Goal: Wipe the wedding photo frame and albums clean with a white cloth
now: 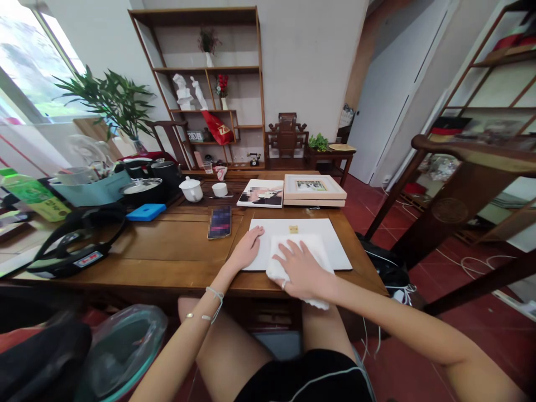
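A flat white panel (312,225) with a small gold-coloured metal plate (293,229) near its far edge lies at the front of the wooden table. My left hand (248,247) rests on the panel's left side, fingers extended and holding nothing. On the panel's middle and right lies a folded white cloth (319,250), and part of it hangs past the table's front edge. My right hand (299,268) presses down on this cloth with its fingers spread flat. The cloth and hand cover the lower middle of the panel.
Behind the panel are a photo print (260,194) and stacked light wooden picture frames (315,192). A phone (220,222), blue box (146,212), white lidded cup (191,190) and black headband (84,262) are to the left. A lined bin (157,324) stands below.
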Tool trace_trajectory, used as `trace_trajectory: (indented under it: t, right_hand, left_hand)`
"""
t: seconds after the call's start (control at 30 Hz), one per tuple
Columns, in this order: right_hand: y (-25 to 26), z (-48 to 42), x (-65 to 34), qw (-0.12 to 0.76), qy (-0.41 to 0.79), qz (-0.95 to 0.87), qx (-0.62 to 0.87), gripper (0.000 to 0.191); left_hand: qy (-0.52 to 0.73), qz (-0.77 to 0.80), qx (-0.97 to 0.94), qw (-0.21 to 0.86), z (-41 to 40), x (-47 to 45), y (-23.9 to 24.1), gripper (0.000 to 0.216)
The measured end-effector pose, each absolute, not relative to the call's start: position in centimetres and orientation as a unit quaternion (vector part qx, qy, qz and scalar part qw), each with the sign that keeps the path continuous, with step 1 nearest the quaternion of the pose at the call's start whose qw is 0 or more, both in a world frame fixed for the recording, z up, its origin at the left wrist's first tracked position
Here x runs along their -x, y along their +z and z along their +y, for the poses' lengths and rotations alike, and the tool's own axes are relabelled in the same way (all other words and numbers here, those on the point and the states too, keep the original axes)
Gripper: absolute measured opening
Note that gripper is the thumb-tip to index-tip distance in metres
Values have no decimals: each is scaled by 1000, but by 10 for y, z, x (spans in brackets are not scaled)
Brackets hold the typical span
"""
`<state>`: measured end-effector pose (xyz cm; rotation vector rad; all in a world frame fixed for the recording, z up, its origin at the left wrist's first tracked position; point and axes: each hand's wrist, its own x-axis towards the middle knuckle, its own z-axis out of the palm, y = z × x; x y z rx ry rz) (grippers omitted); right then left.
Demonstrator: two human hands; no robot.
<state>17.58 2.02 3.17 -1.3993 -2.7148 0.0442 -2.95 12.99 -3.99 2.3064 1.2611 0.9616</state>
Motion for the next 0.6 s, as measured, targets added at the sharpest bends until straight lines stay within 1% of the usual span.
trace_trajectory:
  t: [0.2, 0.3, 0.47, 0.6]
  right_hand:
    - [46, 94, -178, 30, 44, -860, 508, 66]
    - [47, 107, -172, 23, 47, -852, 521, 66]
    - [38, 65, -151, 23, 0, -848, 530, 61]
    - [28, 12, -140, 39, -29, -886, 461, 58]
  left_hand:
    - [318, 454, -814, 171, 128, 30, -36, 39]
    - [323, 453, -812, 175, 129, 29, -37, 38]
    - [346, 444, -807, 179, 132, 29, -41, 38]
    - [354, 433, -810, 175, 134, 29, -44, 39]
